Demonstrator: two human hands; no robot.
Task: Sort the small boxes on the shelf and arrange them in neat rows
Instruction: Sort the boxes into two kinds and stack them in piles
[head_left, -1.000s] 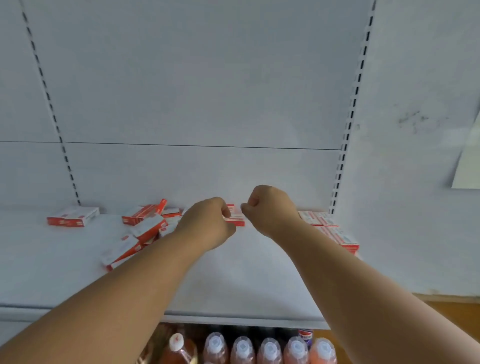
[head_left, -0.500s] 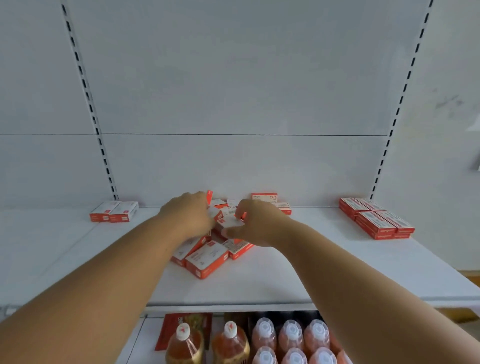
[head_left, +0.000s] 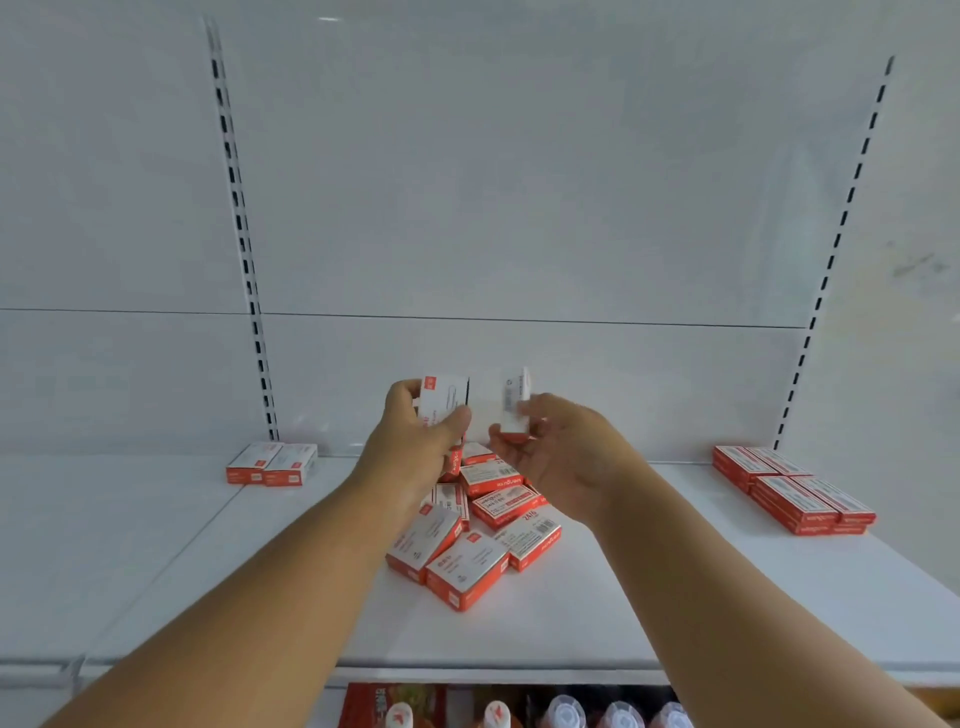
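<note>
A loose pile of small red-and-white boxes lies in the middle of the white shelf. Above the pile, my left hand grips one box with its white face toward me. My right hand holds a second box upright, close beside the first. Two boxes sit side by side at the back left. At the back right, several boxes are stacked in neat rows.
The shelf's white back wall has slotted uprights left and right. Below the shelf's front edge stand bottles with white caps and a red package. Bare shelf surface stretches to the left and in front of the pile.
Both hands have risen from the pile, each lifting a box. The view has shifted, so the pile sits lower and nearer the centre.
</note>
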